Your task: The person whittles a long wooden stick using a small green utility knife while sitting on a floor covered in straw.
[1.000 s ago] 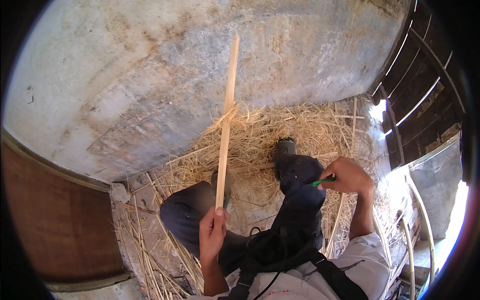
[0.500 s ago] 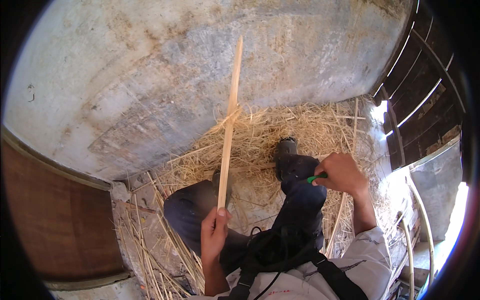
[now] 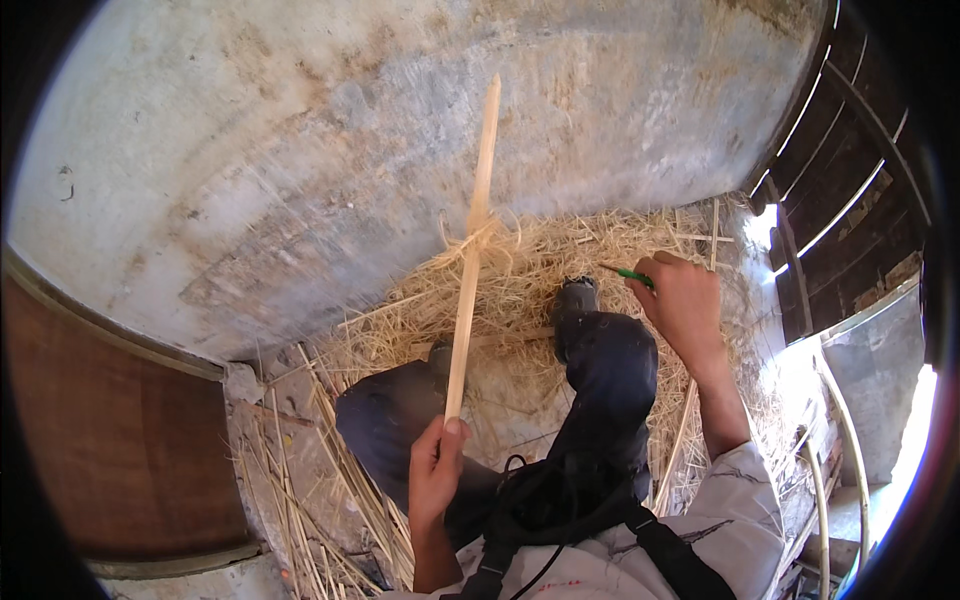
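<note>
My left hand [image 3: 437,468] is closed round the lower end of a long pale wooden strip [image 3: 463,345]. The strip stands nearly upright in front of me, leaning slightly right, and its far end tapers to a point. Thin curled shavings cling to it about midway up. In my right hand [image 3: 685,305], off to the right beyond my knee, is a small knife [image 3: 637,276] with a green handle. Its narrow brownish blade points left toward the strip, some way apart from it. My fingers hide part of the handle.
Straw-like shavings [image 3: 640,240] cover the floor around my shoes. A stained grey wall [image 3: 330,150] rises ahead. Long thin sticks [image 3: 290,490] lie at the left, near a brown panel [image 3: 120,430]. Dark slatted boards [image 3: 850,170] and bent poles [image 3: 845,420] stand at the right.
My right hand with the knife has moved farther from me, up and slightly right, so more of the knife shows. The strip has shifted slightly right, and its cluster of shavings looks larger.
</note>
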Tool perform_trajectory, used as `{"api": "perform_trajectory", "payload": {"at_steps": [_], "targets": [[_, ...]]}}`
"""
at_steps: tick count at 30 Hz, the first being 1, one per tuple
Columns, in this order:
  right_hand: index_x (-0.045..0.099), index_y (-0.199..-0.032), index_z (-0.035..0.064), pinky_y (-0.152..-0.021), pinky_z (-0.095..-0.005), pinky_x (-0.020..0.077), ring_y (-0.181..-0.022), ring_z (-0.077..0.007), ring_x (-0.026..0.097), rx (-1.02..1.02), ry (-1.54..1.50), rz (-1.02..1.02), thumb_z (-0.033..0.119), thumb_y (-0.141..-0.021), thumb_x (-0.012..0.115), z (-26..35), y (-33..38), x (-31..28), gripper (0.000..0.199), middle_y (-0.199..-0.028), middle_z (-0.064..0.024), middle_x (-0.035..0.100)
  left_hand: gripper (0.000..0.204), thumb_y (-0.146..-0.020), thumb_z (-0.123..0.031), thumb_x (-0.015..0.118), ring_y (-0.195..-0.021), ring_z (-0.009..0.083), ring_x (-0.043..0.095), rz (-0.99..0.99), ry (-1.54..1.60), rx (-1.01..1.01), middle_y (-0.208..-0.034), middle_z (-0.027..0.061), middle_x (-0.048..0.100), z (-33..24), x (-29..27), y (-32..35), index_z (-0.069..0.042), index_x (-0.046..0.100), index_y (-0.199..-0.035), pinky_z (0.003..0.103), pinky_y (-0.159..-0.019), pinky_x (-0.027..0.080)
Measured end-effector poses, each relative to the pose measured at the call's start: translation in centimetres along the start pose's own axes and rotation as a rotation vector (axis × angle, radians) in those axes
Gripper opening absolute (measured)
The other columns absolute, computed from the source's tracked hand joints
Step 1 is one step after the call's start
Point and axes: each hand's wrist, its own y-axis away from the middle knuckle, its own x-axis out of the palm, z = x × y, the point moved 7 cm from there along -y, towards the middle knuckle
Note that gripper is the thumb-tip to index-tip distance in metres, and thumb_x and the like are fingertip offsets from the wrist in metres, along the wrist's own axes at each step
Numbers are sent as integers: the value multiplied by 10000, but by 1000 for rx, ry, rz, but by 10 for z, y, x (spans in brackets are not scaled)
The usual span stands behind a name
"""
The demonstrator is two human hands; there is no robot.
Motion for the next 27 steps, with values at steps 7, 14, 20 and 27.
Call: {"api": "perform_trajectory", "payload": {"at_steps": [7,14,20,27], "targets": [[755,-1037,69,-716,-458,560,-829,-368,726,-253,-513,106,273,-950,782,36,20,0,223,-916,-130,729,376,-1179,-329,468,-573,26,396,18,16,-35,-730,-62,463,-4,4,1,-18,662,-1099,213,-514,325],[728,-1156,14,-697,-349,516,-742,-212,652,-177,-1168,192,198,-992,786,89,48,37,253,-837,-130,659,324,-1168,-282,489,-599,13,392,165,110,17,-708,-87,451,-25,32,-1,-25,683,-1199,215,-531,303],[740,-1139,-8,-600,-263,401,-688,-32,472,-15,-1402,269,185,-996,808,110,46,59,250,-733,41,574,265,-1144,-220,552,-594,19,434,215,-25,70,-756,-66,529,-31,43,1,-18,686,-1253,212,-542,326],[738,-1036,3,-590,-254,375,-689,-27,463,131,-1577,165,221,-1022,785,97,30,59,223,-734,80,544,211,-1122,-141,588,-587,31,479,185,59,22,-784,-34,567,-37,45,6,-13,667,-1268,216,-535,384]]}}
